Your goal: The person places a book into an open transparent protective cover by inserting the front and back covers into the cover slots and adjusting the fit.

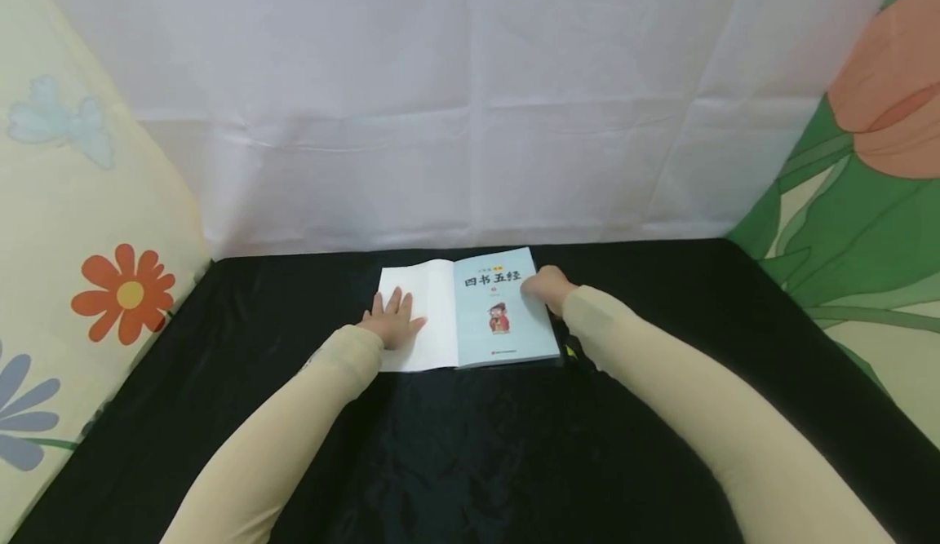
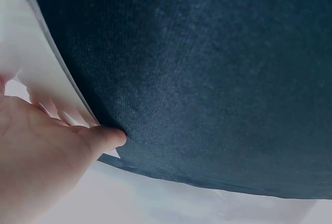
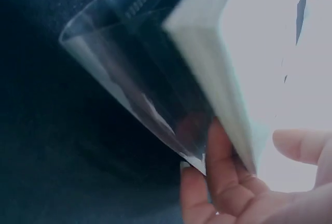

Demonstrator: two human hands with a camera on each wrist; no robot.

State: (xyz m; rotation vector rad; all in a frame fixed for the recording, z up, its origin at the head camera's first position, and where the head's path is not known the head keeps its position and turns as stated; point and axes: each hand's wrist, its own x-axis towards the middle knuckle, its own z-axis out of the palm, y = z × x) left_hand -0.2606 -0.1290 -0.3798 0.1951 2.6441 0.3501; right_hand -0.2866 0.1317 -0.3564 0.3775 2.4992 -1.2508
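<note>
A book (image 1: 507,328) lies spread on the black cloth, with a blank white leaf on the left and a pale blue page bearing dark characters and a small red-robed figure on the right. On the white leaf (image 1: 433,307) rests my left hand (image 1: 392,325), its fingers spread. My right hand (image 1: 549,287) grips the book's right edge, thumb above and fingers beneath the block of pages (image 3: 207,73). In the right wrist view, a clear plastic cover (image 3: 135,89) sticks out beside the pages, touching the fingers. Part of the left fingers is hidden in the left wrist view.
Black cloth (image 1: 455,462) covers the table around the book. A white sheet (image 1: 470,103) hangs behind its far edge, and flower-printed fabric (image 1: 44,201) stands at both sides. A small yellow-green spot (image 1: 570,351) shows beneath the right wrist, too small to identify.
</note>
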